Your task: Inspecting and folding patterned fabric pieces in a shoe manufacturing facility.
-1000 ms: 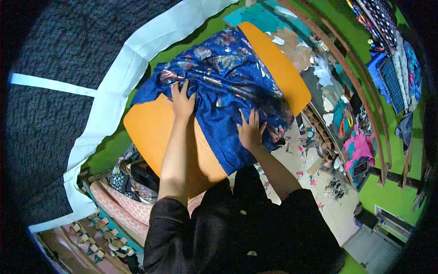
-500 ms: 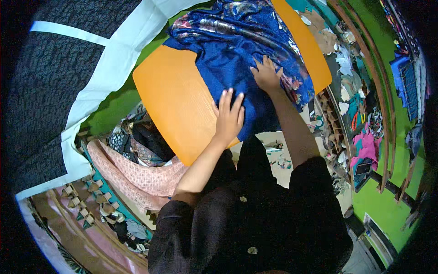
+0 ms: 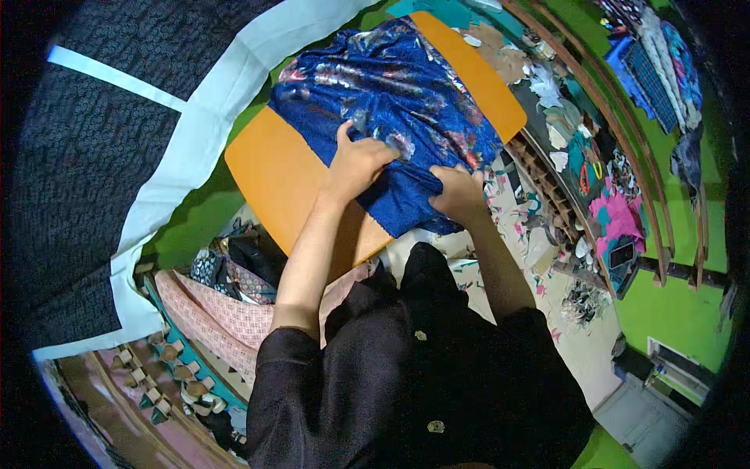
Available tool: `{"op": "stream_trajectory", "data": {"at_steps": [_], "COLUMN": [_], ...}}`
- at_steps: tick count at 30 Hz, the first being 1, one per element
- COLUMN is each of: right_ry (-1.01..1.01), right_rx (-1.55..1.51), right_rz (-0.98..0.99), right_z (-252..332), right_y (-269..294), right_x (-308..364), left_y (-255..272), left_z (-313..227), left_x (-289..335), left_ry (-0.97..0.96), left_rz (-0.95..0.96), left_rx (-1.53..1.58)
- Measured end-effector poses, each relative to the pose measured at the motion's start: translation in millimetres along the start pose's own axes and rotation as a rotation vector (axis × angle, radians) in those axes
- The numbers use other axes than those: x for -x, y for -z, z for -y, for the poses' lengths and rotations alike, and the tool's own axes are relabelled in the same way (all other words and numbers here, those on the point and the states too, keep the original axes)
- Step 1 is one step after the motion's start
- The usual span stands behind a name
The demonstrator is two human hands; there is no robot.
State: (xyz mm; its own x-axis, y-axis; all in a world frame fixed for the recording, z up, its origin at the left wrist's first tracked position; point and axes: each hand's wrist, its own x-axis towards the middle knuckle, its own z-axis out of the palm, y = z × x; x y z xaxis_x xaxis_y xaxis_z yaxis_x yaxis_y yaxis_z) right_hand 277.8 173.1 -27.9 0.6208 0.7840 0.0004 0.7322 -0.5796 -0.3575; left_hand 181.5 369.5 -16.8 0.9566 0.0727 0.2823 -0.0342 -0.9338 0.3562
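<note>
A shiny blue floral fabric (image 3: 391, 86) lies in folds across an orange, board-like tabletop (image 3: 273, 168), with its plain blue side turned up along the near edge. My left hand (image 3: 359, 166) is on the middle of the cloth, most fingers bent into a fold and one sticking up. To its right, my right hand (image 3: 461, 193) has its fingers curled around the cloth near the right edge. Fingertips of both hands are partly hidden in the folds.
Left of the tabletop spreads a large black textured cloth with a white border (image 3: 156, 207). Pink woven fabric (image 3: 211, 309) lies below. Fabric scraps (image 3: 551, 94), orange-handled scissors (image 3: 583, 178) and a phone (image 3: 622, 255) rest at the right, beside wooden rails (image 3: 594, 86).
My hands have gone from lying flat with spread fingers to bent around the cloth. The left moved up and left, the right moved down, and the near part of the cloth has bunched up.
</note>
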Motion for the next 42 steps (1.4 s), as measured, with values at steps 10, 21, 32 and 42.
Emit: {"op": "stream_trajectory", "data": {"at_steps": [10, 21, 32, 42], "right_ry": [0.054, 0.126, -0.026, -0.004], "right_rx": [-0.176, 0.120, -0.468, -0.017], "right_rz": [0.043, 0.200, 0.299, -0.099], "right_z": [-57, -55, -24, -41], "right_y": [-3, 37, -4, -43], "right_x": [50, 86, 95, 94], "left_y": [75, 59, 98, 82], "left_z": [-4, -8, 24, 30], "left_x": [-19, -41, -55, -54], "left_ry": [-0.144, -0.051, 0.084, 0.140], "left_rz": [-0.326, -0.457, -0.634, -0.764], "left_rx": [-0.179, -0.038, -0.037, 0.235]}}
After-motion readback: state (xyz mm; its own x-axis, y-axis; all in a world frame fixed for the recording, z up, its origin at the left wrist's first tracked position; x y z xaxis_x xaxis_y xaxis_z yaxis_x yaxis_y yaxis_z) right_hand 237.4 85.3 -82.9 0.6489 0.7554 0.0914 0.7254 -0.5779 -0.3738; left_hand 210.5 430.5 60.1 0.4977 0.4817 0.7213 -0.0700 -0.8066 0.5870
